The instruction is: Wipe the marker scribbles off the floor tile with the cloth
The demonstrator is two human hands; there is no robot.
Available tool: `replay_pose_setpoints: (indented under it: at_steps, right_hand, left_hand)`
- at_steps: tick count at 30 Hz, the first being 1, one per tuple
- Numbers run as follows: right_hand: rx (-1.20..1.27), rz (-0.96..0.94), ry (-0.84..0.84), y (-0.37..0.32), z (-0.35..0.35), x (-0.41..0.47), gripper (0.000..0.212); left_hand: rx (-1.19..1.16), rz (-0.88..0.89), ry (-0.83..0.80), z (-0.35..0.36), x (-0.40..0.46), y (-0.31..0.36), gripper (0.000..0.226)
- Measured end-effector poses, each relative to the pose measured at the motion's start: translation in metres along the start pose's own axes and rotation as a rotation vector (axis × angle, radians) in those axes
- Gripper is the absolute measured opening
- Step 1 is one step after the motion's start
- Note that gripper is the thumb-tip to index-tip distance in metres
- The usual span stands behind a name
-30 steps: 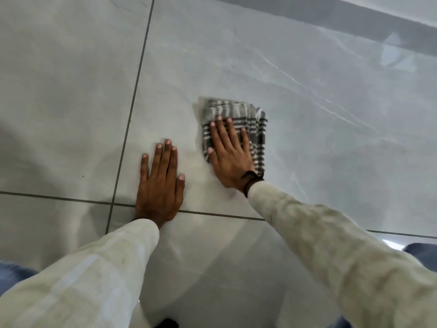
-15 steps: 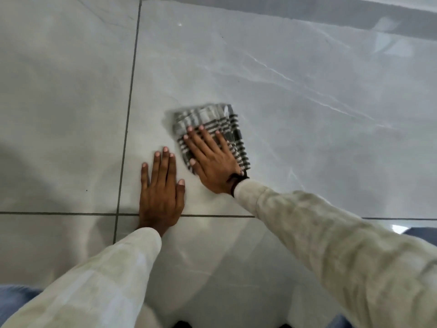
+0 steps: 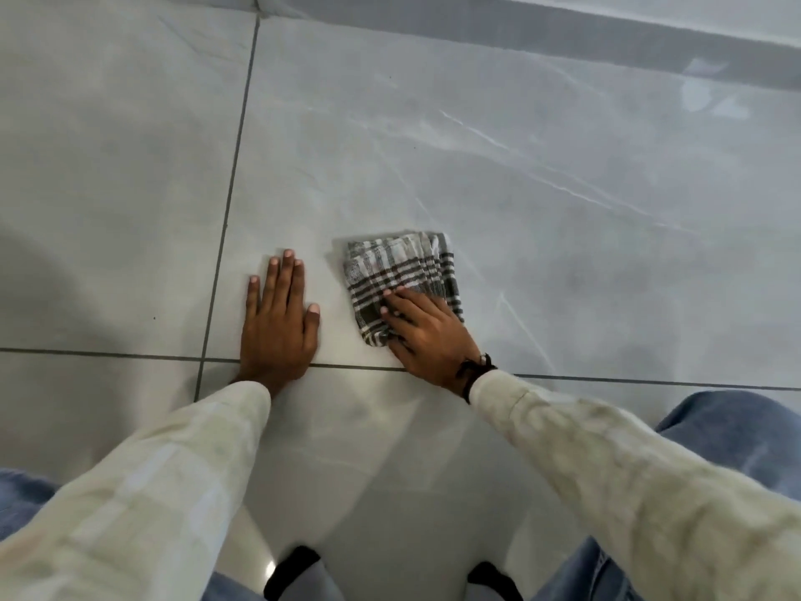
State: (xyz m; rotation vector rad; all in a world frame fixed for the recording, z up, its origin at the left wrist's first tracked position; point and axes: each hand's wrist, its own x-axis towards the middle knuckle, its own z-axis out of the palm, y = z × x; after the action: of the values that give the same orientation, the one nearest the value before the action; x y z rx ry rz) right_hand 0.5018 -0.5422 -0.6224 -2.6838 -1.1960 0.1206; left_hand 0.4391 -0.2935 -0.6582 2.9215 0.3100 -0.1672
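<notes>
Across the pale grey floor tile (image 3: 542, 175) we see no marker scribbles, so our worry is that any faint trace near the grout line (image 3: 225, 219) gets missed, or that the folded checked cloth (image 3: 401, 275), pinned only at its near end, bunches or slides out from under the palm. Our left hand (image 3: 277, 327) lies flat on the tile with fingers (image 3: 281, 279) straight and close together, holding nothing, just beside the cloth; our right hand (image 3: 427, 336) presses the cloth's near corner, fingers (image 3: 396, 299) bent against it.
</notes>
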Motion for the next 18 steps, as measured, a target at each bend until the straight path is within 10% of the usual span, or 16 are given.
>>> replay_pose_setpoints:
  at_steps: [4, 11, 18]
  right_hand:
    - [0.325, 0.39, -0.021, -0.028, -0.019, 0.009, 0.013]
    - [1.406, 1.084, -0.327, -0.079, -0.185, 0.033, 0.04]
    - [1.745, 1.118, -0.622, -0.161, -0.456, 0.044, 0.048]
  left_hand:
    - [-0.146, -0.106, -0.207, -0.028, 0.005, 0.015, 0.073]
    - [-1.379, -0.84, -0.467, -0.196, -0.031, 0.078, 0.067]
    - [-1.913, -1.1, -0.532, -0.463, -0.137, 0.093, 0.088]
